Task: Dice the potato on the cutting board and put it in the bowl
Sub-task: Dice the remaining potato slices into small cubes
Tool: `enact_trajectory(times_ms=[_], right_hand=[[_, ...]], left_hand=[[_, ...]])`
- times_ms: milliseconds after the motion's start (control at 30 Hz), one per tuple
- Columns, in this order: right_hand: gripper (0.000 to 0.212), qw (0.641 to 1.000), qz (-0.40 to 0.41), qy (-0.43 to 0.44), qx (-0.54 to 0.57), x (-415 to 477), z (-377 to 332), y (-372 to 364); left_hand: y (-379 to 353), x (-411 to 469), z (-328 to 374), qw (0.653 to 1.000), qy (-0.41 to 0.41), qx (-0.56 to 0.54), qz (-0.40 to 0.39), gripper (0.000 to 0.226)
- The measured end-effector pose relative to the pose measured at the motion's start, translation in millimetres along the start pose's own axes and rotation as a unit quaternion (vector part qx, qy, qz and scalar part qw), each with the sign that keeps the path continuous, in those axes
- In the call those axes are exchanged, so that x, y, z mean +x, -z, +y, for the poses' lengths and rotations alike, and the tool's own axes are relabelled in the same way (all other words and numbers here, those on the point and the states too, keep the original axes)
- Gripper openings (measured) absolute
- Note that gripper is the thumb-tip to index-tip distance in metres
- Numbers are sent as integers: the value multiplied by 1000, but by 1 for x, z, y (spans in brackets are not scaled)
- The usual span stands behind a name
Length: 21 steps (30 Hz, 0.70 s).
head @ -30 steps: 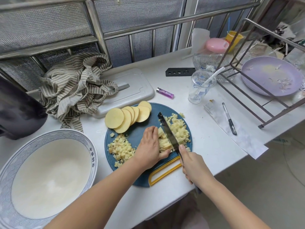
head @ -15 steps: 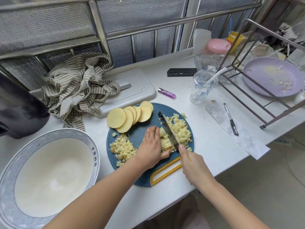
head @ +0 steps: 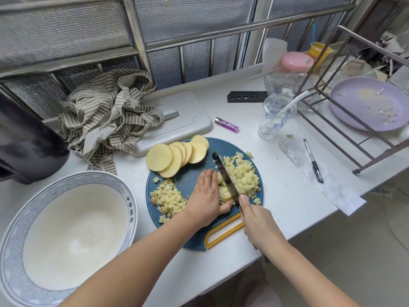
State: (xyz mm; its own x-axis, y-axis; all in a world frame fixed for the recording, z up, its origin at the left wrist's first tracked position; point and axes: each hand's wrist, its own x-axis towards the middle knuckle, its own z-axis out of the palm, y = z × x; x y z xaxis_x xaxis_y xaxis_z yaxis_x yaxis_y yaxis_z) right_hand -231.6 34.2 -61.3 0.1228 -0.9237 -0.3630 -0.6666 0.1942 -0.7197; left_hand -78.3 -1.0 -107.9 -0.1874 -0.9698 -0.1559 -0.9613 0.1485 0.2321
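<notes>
Head view: two hands dicing potato on a round blue cutting board (head: 194, 173).
The left hand (head: 204, 193) curls its fingers down over a bundle of potato strips (head: 224, 193), with the thumb against their near end and the knuckles just beside the blade. The right hand (head: 256, 220) is wrapped round the handle of the knife (head: 225, 176), whose blade stands on edge across the strips. One pile of diced potato (head: 243, 173) lies right of the blade and a second pile (head: 169, 199) left of the left hand. Uncut round slices (head: 174, 156) fan along the board's far edge. The bowl (head: 127, 203) sits on the counter (head: 287, 196) to the left, apart from the board.
</notes>
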Motion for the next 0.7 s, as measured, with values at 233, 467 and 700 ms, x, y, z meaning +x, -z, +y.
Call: enact_trajectory(times_ms=[233, 467, 700], right_hand=[[56, 1000, 5, -2, -31, -1, -2, -2], [52, 998, 9, 13, -64, -3, -2, -9], [55, 997, 6, 3, -83, 1, -4, -8]], left_hand=[[-2, 0, -1, 1000, 3, -12, -2, 92], [-5, 1, -2, 999, 2, -36, 8, 99], [-3, 0, -2, 999, -3, -31, 17, 110]])
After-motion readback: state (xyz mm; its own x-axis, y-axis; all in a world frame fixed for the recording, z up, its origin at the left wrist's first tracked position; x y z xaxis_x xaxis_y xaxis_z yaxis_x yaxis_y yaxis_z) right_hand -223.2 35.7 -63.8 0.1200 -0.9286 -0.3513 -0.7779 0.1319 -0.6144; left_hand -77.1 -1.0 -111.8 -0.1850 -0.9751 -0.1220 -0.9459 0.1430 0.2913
